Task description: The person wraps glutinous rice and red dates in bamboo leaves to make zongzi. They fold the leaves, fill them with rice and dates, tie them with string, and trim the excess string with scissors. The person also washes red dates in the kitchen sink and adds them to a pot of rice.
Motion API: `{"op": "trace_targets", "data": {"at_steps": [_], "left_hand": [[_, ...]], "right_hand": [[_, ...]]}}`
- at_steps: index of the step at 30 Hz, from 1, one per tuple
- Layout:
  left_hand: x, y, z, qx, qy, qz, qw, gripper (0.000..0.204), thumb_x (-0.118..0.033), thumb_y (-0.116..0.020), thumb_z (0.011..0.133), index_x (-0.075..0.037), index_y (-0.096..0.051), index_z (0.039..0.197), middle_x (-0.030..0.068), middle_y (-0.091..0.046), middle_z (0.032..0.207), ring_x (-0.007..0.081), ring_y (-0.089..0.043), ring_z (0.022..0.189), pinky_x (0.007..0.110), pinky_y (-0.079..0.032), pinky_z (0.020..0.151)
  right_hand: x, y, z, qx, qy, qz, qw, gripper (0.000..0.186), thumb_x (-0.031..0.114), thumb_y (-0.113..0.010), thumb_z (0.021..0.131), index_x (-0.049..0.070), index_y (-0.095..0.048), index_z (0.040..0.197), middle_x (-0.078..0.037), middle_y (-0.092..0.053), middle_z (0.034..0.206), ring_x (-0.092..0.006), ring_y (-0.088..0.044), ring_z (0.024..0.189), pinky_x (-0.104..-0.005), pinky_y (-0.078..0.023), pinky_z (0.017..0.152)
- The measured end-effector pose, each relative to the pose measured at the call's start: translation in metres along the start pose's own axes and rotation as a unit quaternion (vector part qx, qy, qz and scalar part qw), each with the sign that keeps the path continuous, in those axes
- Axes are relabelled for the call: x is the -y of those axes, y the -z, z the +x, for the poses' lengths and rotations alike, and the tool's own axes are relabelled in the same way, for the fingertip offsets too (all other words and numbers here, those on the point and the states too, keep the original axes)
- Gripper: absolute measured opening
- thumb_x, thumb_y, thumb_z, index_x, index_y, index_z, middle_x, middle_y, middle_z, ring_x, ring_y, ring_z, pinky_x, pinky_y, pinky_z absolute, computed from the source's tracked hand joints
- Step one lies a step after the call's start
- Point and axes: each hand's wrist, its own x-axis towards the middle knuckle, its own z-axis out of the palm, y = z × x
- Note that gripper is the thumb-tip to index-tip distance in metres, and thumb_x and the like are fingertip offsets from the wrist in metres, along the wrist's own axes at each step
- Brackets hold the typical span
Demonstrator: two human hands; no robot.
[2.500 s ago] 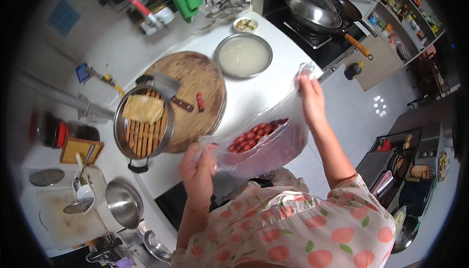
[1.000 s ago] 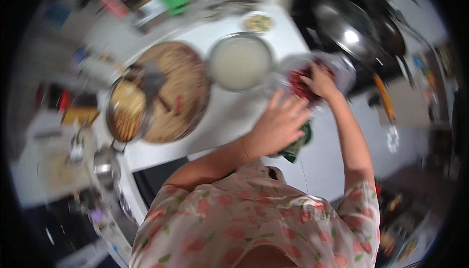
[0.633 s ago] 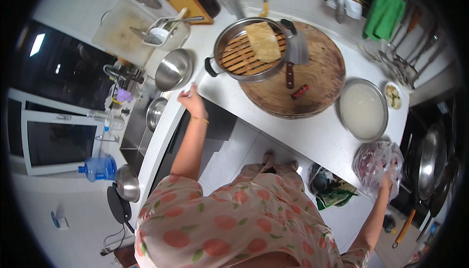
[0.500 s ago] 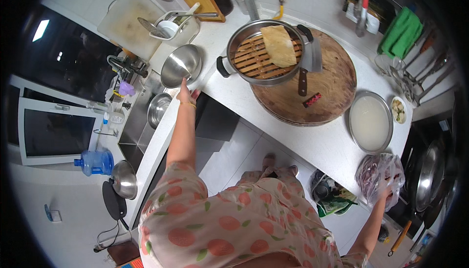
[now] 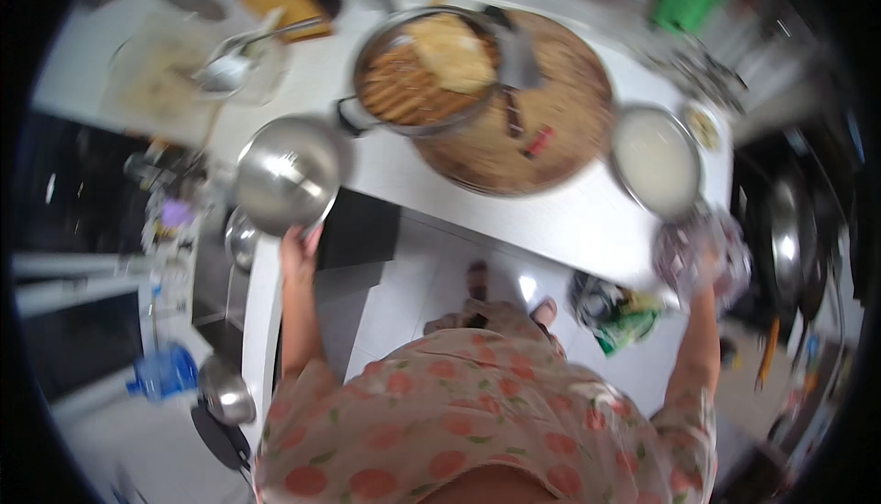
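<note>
My left hand is closed on the rim of a steel bowl, lifted at the front edge of the left counter. At the counter's right end, my right hand grips a crumpled clear plastic bag with dark red contents, blurred here. Just behind the bag is a round steel dish of milky liquid. In the middle, a steamer pot with slats and a pale yellow sheet overlaps a round wooden board, where a cleaver and a small red packet lie.
A sink and a blue water jug are at the left; utensils in a white holder stand behind the bowl. A small dish is at the back right, a lidded wok beyond. Bags lie below the counter.
My left hand reached left from beside the bag, took hold of the steel bowl and raised it toward me. My right hand stayed on the bag, and the view swung leftward.
</note>
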Motion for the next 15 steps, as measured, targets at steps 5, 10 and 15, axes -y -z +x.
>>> {"op": "trace_targets", "data": {"at_steps": [5,10,15], "left_hand": [[0.040,0.002,-0.179,0.105,0.083,0.135,0.982,0.050,-0.001,-0.054,0.085,0.002,-0.042,0.134,0.0167,-0.057,0.124,0.0307,-0.063,0.108,0.044,-0.062,0.083],[0.130,-0.063,-0.265,0.211,0.244,0.213,0.922,0.041,0.001,-0.052,0.088,0.002,-0.046,0.129,0.0172,-0.061,0.117,0.0289,-0.068,0.097,0.042,-0.062,0.076],[0.233,-0.148,-0.311,0.292,0.293,0.230,0.881,0.038,0.001,-0.049,0.090,0.004,-0.046,0.127,0.0184,-0.059,0.117,0.0300,-0.067,0.097,0.041,-0.062,0.080]], "right_hand": [[0.010,0.010,0.001,0.051,-0.129,0.109,0.984,0.028,0.033,-0.057,0.097,0.005,-0.062,0.100,-0.011,-0.059,0.086,-0.0230,-0.059,0.074,-0.0386,-0.050,0.065],[0.011,0.032,0.009,0.029,-0.363,0.566,0.740,0.020,0.028,-0.058,0.098,0.009,-0.063,0.097,-0.007,-0.059,0.080,-0.0175,-0.058,0.066,-0.0348,-0.052,0.057],[-0.011,0.074,-0.007,0.123,-0.369,0.720,0.575,0.018,0.028,-0.064,0.096,0.015,-0.062,0.108,-0.007,-0.064,0.089,-0.0194,-0.063,0.077,-0.0295,-0.053,0.061]]}}
